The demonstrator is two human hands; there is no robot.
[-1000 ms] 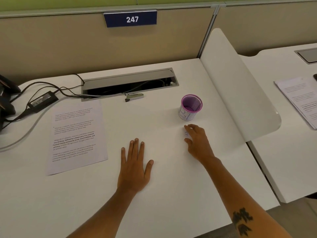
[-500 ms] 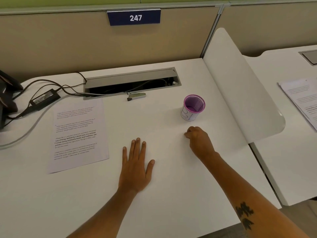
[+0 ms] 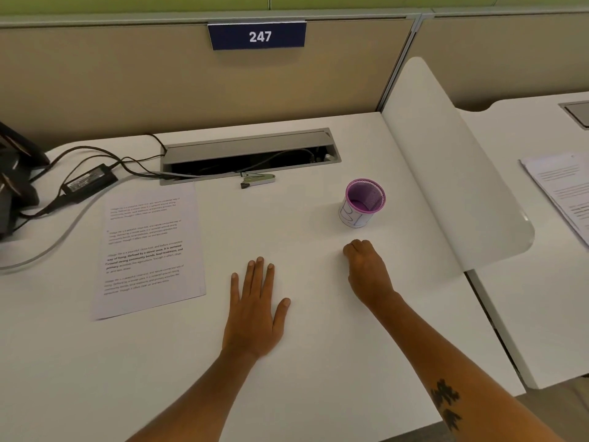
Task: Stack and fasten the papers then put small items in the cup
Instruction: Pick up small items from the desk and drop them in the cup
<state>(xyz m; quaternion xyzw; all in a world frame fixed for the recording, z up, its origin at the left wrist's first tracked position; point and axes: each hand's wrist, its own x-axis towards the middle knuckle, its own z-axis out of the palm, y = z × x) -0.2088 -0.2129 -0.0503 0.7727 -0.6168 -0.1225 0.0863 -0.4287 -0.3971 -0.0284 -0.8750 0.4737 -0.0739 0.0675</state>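
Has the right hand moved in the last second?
Yes. The right hand has curled from spread fingers into a closed fist, staying at about the same spot just in front of the purple cup.

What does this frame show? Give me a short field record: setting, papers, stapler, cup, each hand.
setting: white desk with an open cable tray at the back, number sign 247 on the partition
papers: printed stack lying flat, left of both hands
stapler: small stapler lying by the front edge of the cable tray, untouched
cup: purple mesh cup upright; contents cannot be told
left hand: left hand flat on the desk, fingers spread, holding nothing
right hand: right hand closed just in front of the cup; whether the grip holds a small item cannot be told
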